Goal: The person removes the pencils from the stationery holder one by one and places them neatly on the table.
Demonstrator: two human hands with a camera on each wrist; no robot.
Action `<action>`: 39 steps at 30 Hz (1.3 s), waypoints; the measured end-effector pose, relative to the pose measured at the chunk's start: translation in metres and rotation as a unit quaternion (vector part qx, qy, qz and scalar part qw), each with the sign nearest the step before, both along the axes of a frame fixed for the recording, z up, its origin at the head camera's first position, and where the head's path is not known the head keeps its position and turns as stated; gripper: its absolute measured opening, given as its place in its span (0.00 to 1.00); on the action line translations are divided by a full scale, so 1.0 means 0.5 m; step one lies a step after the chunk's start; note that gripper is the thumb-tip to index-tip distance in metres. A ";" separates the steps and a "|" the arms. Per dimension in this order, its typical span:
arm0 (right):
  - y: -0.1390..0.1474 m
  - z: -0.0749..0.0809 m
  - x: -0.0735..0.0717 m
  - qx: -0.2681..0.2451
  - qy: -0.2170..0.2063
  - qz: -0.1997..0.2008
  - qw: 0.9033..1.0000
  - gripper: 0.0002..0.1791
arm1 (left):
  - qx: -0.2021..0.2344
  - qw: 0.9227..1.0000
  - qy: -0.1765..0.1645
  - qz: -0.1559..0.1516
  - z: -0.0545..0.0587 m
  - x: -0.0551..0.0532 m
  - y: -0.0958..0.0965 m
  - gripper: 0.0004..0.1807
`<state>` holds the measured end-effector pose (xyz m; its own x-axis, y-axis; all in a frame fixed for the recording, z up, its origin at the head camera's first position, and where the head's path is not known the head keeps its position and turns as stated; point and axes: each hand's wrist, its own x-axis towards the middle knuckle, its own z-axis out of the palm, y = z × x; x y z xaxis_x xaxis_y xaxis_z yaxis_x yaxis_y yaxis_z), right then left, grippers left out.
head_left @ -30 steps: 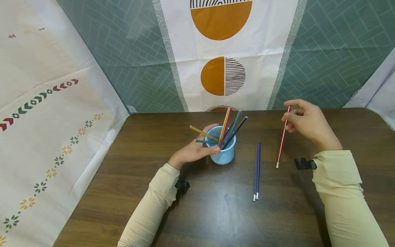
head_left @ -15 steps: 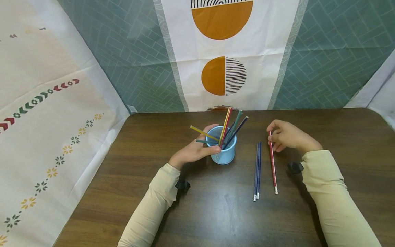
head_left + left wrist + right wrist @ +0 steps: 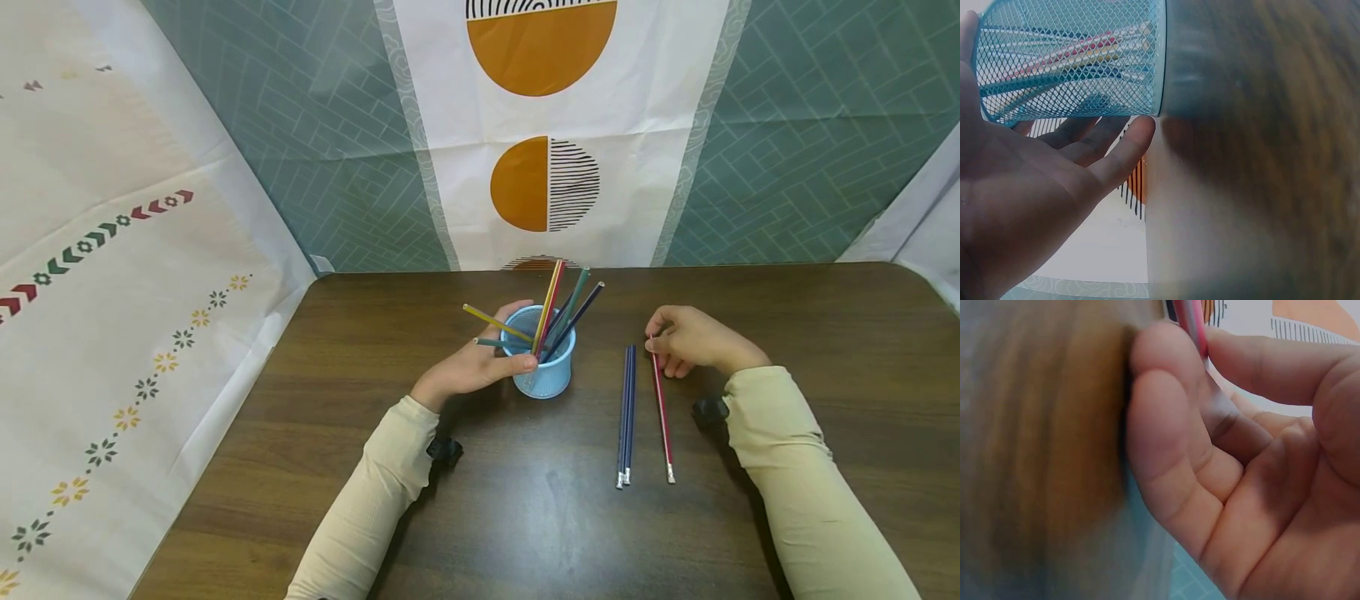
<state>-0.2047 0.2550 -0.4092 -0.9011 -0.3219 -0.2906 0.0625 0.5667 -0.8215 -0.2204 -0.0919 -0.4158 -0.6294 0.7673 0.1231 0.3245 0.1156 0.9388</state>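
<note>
Red pencil (image 3: 663, 417), pinched in right hand (image 3: 696, 337), shifted left since second ago; now between blue pencils (image 3: 629, 408) and table's right edge (image 3: 911, 300), so laying-down looks nearly done. Left hand (image 3: 474, 367) grips mesh cup (image 3: 543, 383).

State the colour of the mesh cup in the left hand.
The mesh cup is light blue; it shows best in the left wrist view.
</note>
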 end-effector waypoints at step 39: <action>-0.122 0.085 0.033 -0.035 0.163 -0.032 0.986 0.19 | -0.003 1.000 0.010 0.009 0.001 0.000 0.001 0.61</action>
